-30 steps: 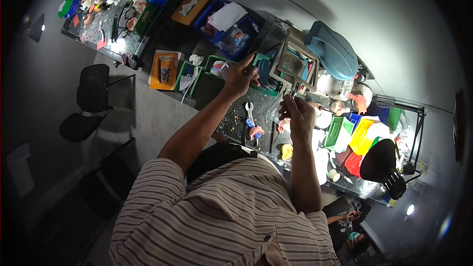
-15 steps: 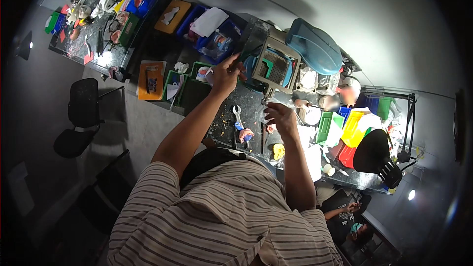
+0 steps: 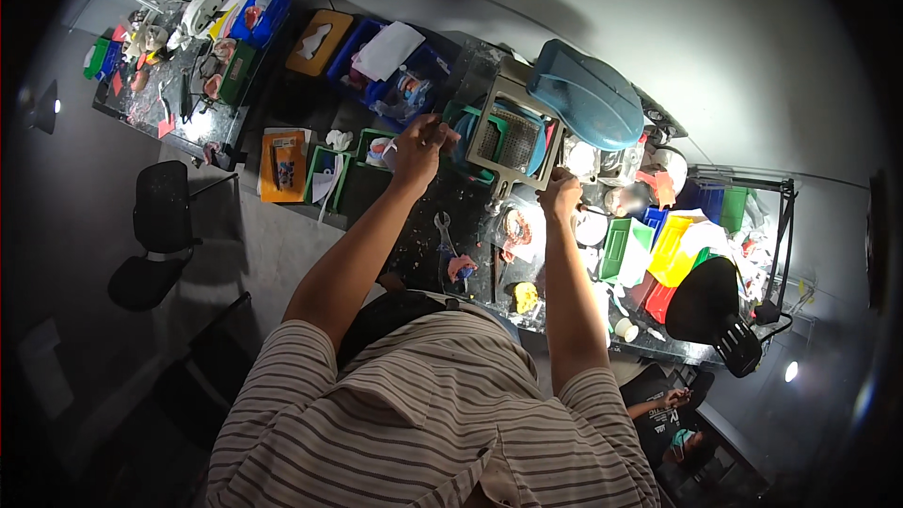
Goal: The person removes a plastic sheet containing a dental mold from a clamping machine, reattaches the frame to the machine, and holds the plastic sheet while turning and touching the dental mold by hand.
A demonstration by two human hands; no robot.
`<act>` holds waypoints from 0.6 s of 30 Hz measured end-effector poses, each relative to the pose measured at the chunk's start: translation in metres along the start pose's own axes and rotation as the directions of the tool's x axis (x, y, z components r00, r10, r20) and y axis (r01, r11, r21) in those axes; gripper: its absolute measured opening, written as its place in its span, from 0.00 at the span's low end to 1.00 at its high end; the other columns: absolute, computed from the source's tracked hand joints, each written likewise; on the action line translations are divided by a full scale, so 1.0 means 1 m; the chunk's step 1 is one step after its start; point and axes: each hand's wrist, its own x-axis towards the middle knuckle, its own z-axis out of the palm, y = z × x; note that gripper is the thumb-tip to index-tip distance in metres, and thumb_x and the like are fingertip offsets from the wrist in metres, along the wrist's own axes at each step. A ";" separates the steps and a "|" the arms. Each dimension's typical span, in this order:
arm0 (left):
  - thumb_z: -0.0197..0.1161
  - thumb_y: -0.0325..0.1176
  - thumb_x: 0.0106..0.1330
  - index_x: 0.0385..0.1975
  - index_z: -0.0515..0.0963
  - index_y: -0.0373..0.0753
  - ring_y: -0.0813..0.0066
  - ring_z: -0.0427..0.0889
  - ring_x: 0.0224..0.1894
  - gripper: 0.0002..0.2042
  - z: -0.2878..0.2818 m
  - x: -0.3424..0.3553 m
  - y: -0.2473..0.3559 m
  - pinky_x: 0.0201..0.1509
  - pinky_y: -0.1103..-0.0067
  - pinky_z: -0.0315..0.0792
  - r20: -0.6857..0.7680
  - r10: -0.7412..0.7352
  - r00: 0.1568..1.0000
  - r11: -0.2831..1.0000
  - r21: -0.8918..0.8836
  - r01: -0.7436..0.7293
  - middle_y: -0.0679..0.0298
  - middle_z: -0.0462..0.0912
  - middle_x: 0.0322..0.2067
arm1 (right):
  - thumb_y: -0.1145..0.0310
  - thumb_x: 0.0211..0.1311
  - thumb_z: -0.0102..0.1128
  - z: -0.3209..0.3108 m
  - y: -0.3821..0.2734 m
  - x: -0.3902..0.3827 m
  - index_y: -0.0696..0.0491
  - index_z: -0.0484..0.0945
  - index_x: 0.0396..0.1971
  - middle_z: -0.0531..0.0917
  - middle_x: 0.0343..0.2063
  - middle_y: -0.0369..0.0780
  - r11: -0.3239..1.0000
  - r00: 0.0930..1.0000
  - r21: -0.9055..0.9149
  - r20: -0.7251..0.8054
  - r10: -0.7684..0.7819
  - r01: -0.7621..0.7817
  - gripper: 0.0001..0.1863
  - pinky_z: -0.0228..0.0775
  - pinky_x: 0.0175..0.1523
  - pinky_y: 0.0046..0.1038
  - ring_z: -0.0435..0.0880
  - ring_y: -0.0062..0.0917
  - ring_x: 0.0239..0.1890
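A teal machine (image 3: 588,99) with a raised rounded cover stands at the back of the bench. In front of the cover sits its square metal frame (image 3: 514,172), with a perforated plate (image 3: 514,134) in the opening. A green angular piece (image 3: 467,162) shows at the frame's left side. My left hand (image 3: 417,158) hovers left of the frame with its fingers partly curled and apart; I cannot make out anything held. My right hand (image 3: 562,198) is closed at the frame's near right corner, its fingertips partly hidden. A pinkish dental model (image 3: 516,228) lies on the bench between my forearms.
A wrench (image 3: 444,229) and another pink model (image 3: 462,268) lie nearer to me. Coloured bins (image 3: 673,252) and a black lamp (image 3: 705,301) crowd the right side. Blue bins (image 3: 362,56) and green trays (image 3: 324,179) stand left. A co-worker (image 3: 673,423) sits at lower right.
My right hand has moved from the frame's front handle to its right corner, uncovering the dental model on the bench. My left hand has shifted slightly down and left, its fingers more curled.
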 end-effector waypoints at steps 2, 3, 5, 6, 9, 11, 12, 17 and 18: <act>0.62 0.33 0.69 0.44 0.76 0.32 0.79 0.82 0.37 0.12 0.010 0.004 -0.001 0.43 0.81 0.76 -0.059 0.036 0.998 0.992 0.122 -0.028 0.61 0.85 0.37 | 0.67 0.56 0.65 0.006 0.014 0.010 0.58 0.86 0.31 0.86 0.21 0.47 0.999 0.999 -0.031 -0.017 -0.034 0.033 0.10 0.77 0.34 0.30 0.87 0.30 0.24; 0.62 0.33 0.69 0.44 0.76 0.32 0.79 0.82 0.37 0.12 0.015 0.005 -0.003 0.43 0.81 0.76 -0.055 0.032 0.998 0.992 0.124 -0.025 0.61 0.85 0.37 | 0.68 0.55 0.64 0.008 0.023 0.015 0.58 0.86 0.31 0.86 0.22 0.47 0.995 0.997 -0.064 -0.034 -0.073 0.071 0.09 0.77 0.36 0.31 0.87 0.31 0.26; 0.66 0.31 0.65 0.46 0.78 0.31 0.81 0.80 0.43 0.14 0.017 0.009 -0.008 0.50 0.84 0.72 -0.134 0.017 0.991 0.998 -0.065 -0.026 0.62 0.84 0.41 | 0.68 0.55 0.64 0.009 0.016 0.012 0.58 0.86 0.30 0.86 0.23 0.48 0.995 0.996 -0.067 -0.025 -0.082 0.081 0.09 0.77 0.37 0.32 0.88 0.33 0.27; 0.66 0.31 0.65 0.46 0.78 0.31 0.81 0.80 0.43 0.14 0.016 0.011 -0.010 0.50 0.84 0.72 -0.138 0.016 0.990 0.998 -0.061 -0.025 0.62 0.84 0.41 | 0.69 0.54 0.64 0.010 0.012 0.010 0.59 0.86 0.29 0.86 0.24 0.49 0.993 0.995 -0.072 -0.021 -0.094 0.092 0.09 0.77 0.38 0.32 0.88 0.35 0.29; 0.66 0.28 0.65 0.48 0.78 0.30 0.82 0.79 0.45 0.14 0.027 0.015 -0.007 0.53 0.84 0.71 -0.141 -0.017 0.990 0.981 -0.194 -0.011 0.63 0.83 0.42 | 0.69 0.54 0.64 0.011 0.020 0.011 0.59 0.86 0.29 0.86 0.25 0.50 0.997 0.996 0.012 -0.034 -0.079 0.079 0.09 0.77 0.38 0.32 0.88 0.36 0.29; 0.60 0.21 0.68 0.46 0.78 0.28 0.80 0.80 0.43 0.09 0.033 0.018 -0.001 0.52 0.84 0.71 -0.228 -0.123 0.966 0.986 -0.140 0.093 0.60 0.82 0.43 | 0.69 0.54 0.63 0.010 0.023 0.011 0.59 0.86 0.29 0.86 0.25 0.50 0.998 0.998 0.028 -0.022 -0.064 0.064 0.09 0.77 0.38 0.33 0.88 0.37 0.29; 0.59 0.22 0.68 0.44 0.78 0.29 0.82 0.78 0.38 0.08 0.035 0.018 0.000 0.47 0.86 0.70 -0.254 -0.185 0.949 0.979 -0.132 0.156 0.64 0.81 0.37 | 0.68 0.54 0.64 0.010 0.024 0.011 0.59 0.86 0.29 0.86 0.25 0.50 0.998 0.998 0.010 -0.022 -0.054 0.054 0.09 0.77 0.38 0.34 0.88 0.37 0.29; 0.61 0.25 0.67 0.38 0.78 0.37 0.88 0.68 0.30 0.03 0.011 0.022 -0.015 0.39 0.87 0.61 -0.304 -0.196 0.932 0.978 -0.127 0.165 0.76 0.73 0.27 | 0.66 0.56 0.64 0.013 0.013 0.007 0.59 0.86 0.29 0.85 0.25 0.51 0.996 0.995 -0.020 -0.038 -0.091 0.090 0.11 0.77 0.40 0.36 0.87 0.40 0.30; 0.61 0.25 0.67 0.37 0.78 0.37 0.88 0.67 0.29 0.03 0.010 0.022 -0.014 0.38 0.87 0.61 -0.295 -0.184 0.938 0.983 -0.058 0.174 0.75 0.73 0.27 | 0.65 0.57 0.64 0.012 0.010 0.005 0.59 0.86 0.30 0.85 0.25 0.51 0.996 0.996 -0.024 -0.018 -0.088 0.087 0.11 0.77 0.40 0.37 0.87 0.42 0.30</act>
